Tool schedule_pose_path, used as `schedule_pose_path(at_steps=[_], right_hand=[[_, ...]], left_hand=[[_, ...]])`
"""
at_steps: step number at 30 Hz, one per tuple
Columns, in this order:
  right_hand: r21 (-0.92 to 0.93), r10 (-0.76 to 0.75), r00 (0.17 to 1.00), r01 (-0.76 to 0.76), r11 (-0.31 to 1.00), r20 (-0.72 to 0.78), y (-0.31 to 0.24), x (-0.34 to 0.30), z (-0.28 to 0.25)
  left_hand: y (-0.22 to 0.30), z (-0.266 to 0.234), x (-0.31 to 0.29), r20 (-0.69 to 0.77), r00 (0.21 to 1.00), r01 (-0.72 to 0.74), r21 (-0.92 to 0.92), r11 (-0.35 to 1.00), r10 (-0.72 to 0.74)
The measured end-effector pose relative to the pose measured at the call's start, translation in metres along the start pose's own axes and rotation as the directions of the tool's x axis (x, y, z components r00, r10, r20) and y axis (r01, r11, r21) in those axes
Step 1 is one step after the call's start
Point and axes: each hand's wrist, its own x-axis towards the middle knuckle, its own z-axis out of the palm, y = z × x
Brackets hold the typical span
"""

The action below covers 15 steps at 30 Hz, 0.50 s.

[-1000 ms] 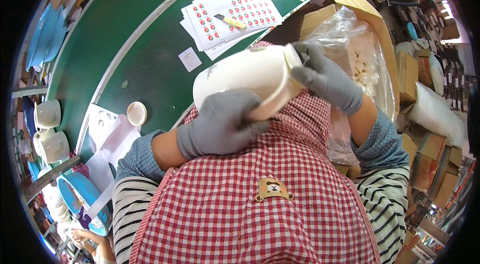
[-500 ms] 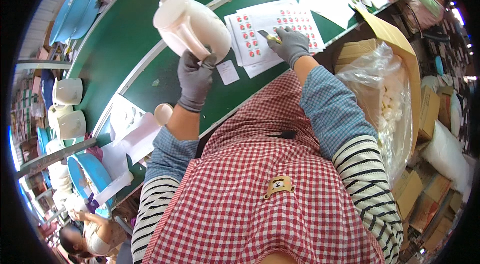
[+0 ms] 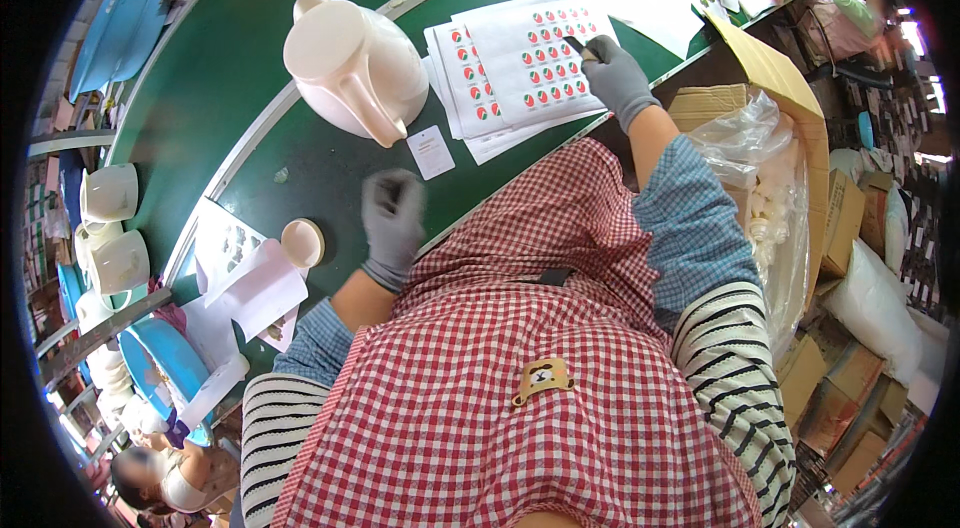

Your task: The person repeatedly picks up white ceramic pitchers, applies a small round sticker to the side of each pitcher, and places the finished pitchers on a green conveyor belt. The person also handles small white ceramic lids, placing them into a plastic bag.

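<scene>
A cream-white jug [image 3: 395,63] with a looped handle stands on the green table, its flat round face toward me. My left hand [image 3: 392,223], in a grey glove, is apart from it, nearer the table's front edge. Its fingers are curled but smeared by motion, and nothing shows in them. Further right, my grey-gloved right hand [image 3: 618,80] is closed on a utility knife [image 3: 574,45], most of which is hidden. The knife's dark tip lies over white sheets [image 3: 505,78] printed with rows of red and green round stickers. Next to the jug lies a small white card [image 3: 431,153].
A small round tub [image 3: 303,243] and loose papers [image 3: 255,293] lie at the left. White mugs [image 3: 118,263] and a blue basin [image 3: 150,358] are beyond. A cardboard box [image 3: 810,128] with a plastic liner stands at right. Other people sit at far right and lower left.
The jug, held in my left hand before, now stands on the table, let go. My left hand has drawn back toward me. My right hand has moved right with the knife.
</scene>
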Motion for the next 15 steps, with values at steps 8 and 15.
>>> schedule_pose_path(at_steps=[8,15], right_hand=[[-0.186,0.09,0.984,-0.061,0.981,0.153,-0.028,0.02,0.004],[-0.281,0.054,0.971,0.014,0.96,0.234,-0.023,0.038,0.008]], left_hand=[[0.006,0.119,0.085,0.607,0.756,-0.651,0.656,0.381,0.246],[-0.025,0.119,0.11,0.653,0.752,-0.652,0.72,0.235,0.085]])
